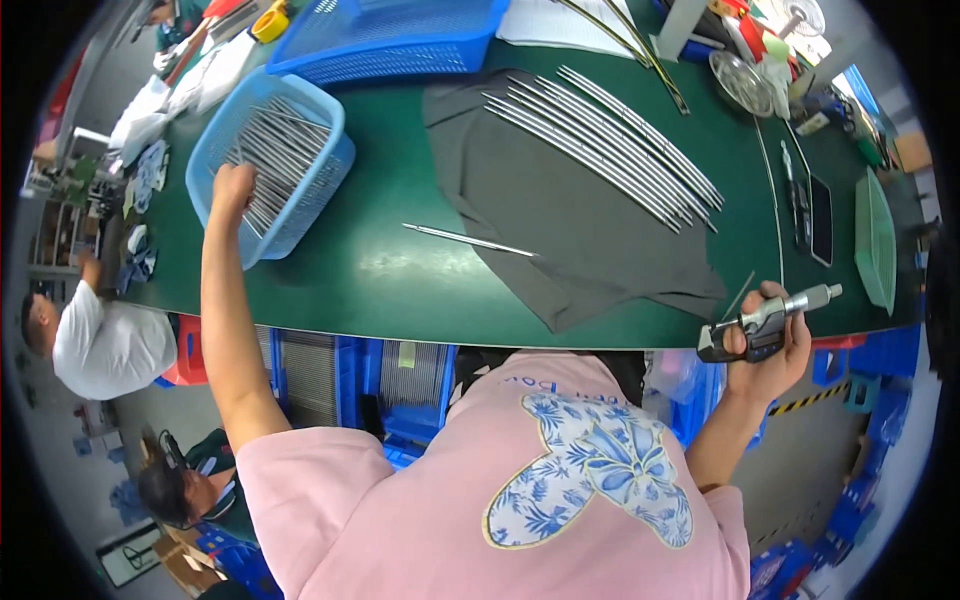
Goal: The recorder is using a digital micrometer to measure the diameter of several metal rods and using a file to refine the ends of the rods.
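Note:
My left hand (233, 188) is at the left side of a light-blue plastic basket (325, 190), its fingers closed against a pile of thin metal rods (280, 150). What they pinch is hidden by the hand. Over the front edge of the table, my right hand (770, 355) grips a digital micrometer (765, 330), its thimble pointing right. A thin grey rod (740, 294) slants up beside the micrometer frame; whether my fingers touch it I cannot tell. One metal rod (470, 240) lies alone between the basket and a dark grey cloth (560, 220).
Several metal rods (610, 150) lie side by side on the cloth. Around the green table (380, 290) are a blue tray (390, 55), a phone (821, 220), a pale green tray (875, 245) and a metal bowl (742, 84). Two people sit at the left.

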`<action>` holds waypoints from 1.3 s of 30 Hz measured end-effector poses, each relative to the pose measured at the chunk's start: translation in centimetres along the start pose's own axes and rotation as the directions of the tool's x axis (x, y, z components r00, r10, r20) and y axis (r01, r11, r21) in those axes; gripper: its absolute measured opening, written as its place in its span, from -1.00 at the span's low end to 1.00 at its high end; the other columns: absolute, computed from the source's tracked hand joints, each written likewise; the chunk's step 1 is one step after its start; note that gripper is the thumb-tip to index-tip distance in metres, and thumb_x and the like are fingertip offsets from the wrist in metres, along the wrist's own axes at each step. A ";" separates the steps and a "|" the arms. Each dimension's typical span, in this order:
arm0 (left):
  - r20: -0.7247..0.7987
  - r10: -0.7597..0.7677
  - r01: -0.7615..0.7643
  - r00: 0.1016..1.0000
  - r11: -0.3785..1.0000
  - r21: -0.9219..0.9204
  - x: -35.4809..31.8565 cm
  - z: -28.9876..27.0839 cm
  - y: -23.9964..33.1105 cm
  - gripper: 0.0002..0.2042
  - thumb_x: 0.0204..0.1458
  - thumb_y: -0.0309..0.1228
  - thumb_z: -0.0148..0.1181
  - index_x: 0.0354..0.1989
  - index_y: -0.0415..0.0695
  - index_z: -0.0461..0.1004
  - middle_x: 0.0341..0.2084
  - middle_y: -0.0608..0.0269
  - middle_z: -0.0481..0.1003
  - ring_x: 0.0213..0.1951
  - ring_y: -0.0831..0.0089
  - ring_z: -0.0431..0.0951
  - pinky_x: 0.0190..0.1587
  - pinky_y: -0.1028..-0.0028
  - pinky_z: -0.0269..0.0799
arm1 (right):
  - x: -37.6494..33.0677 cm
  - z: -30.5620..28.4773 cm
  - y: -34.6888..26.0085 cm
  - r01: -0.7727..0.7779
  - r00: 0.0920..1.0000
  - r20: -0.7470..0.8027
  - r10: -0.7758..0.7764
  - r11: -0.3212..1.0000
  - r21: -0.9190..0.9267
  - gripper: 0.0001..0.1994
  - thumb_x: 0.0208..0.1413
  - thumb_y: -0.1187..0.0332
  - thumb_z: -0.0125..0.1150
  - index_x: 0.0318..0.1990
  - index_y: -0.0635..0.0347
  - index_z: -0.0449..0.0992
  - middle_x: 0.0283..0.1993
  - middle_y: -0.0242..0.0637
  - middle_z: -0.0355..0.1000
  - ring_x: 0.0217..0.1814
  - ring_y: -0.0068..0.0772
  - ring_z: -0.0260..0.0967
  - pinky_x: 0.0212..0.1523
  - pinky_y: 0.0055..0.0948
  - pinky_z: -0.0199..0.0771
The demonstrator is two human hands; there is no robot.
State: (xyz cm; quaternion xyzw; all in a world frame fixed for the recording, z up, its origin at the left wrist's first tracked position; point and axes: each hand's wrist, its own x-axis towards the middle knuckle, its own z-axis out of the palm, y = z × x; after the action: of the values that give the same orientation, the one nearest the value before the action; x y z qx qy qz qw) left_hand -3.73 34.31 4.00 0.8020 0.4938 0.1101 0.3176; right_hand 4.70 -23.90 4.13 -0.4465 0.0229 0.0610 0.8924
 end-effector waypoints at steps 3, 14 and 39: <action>-0.019 0.097 -0.078 0.995 0.887 0.455 1.0 0.3 -0.3 -0.79 -0.24 -0.40 -0.03 -0.70 -0.31 0.38 -0.79 0.06 0.35 -0.63 0.18 0.42 -0.52 0.27 0.29 | -0.3 -1.2 -0.2 0.014 1.000 -0.004 -0.014 0.999 -0.048 -0.58 0.04 0.20 -0.18 -0.14 0.46 0.27 -0.40 -0.03 0.33 -0.69 -0.39 0.16 -0.72 -0.55 0.17; 0.244 0.958 -0.975 0.150 0.184 -0.125 -20.1 15.2 13.0 -0.93 -0.23 -0.57 0.13 -0.50 -0.19 0.43 -0.55 0.18 0.37 -0.46 0.23 0.40 -0.42 0.39 0.31 | 0.3 2.7 1.3 -0.210 0.967 0.019 0.255 0.836 -0.508 -0.71 -0.03 0.32 0.01 -0.22 0.38 0.41 -0.41 -0.23 0.44 -0.74 -0.70 0.17 -0.72 -0.74 0.16; 0.275 0.959 -0.966 -0.075 -0.001 -0.260 -29.6 20.9 11.3 -0.84 -0.39 -0.56 0.18 -0.54 -0.20 0.38 -0.53 0.19 0.34 -0.51 0.25 0.34 -0.46 0.37 0.26 | 15.6 -5.6 -0.8 -0.053 0.991 -0.112 -0.070 0.570 -0.820 -0.72 -0.08 0.22 0.13 -0.40 0.31 0.38 -0.55 -0.35 0.35 -0.71 -0.66 0.28 -0.73 -0.73 0.24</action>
State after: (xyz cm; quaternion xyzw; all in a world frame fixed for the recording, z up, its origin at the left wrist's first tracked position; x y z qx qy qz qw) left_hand 0.24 -3.08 -1.17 0.9188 -0.2916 0.1405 0.2261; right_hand 20.30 -27.43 -0.11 -0.8124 0.0488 0.0306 0.5802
